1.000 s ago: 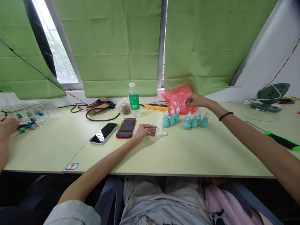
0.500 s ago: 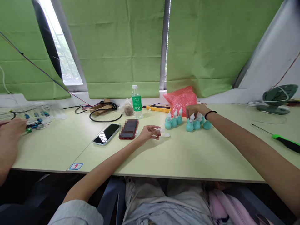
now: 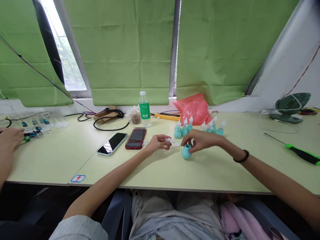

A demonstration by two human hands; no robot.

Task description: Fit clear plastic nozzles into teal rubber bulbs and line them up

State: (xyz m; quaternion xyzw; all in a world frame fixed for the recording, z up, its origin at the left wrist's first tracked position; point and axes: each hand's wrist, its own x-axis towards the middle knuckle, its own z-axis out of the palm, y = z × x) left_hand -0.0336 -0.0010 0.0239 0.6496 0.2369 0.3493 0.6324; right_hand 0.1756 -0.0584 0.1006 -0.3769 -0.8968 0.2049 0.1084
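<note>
My right hand (image 3: 201,140) grips a teal rubber bulb (image 3: 186,153) by its neck, with the open mouth facing up and no tip in it. To its left, my left hand (image 3: 157,143) rests over the table, fingers closed on a small translucent plastic tip (image 3: 169,141). Another translucent piece (image 3: 176,145) lies on the table just beside those fingers. Behind my right hand stand several teal bulbs fitted with pointed clear tips, in a left group (image 3: 178,133) and a right group (image 3: 220,131) that my hand partly covers.
A pink bubble-wrap bag (image 3: 193,108) and a water bottle (image 3: 145,111) stand at the back. Two phones, one light-edged (image 3: 112,144) and one red-cased (image 3: 135,138), lie left. A screwdriver (image 3: 300,153) and a green fan (image 3: 291,106) are right. Another person's hand (image 3: 11,136) is far left.
My right hand has come left and nearer from the right group of bulbs, bringing one tipless bulb with it. My left hand has stayed nearly still with the tip.
</note>
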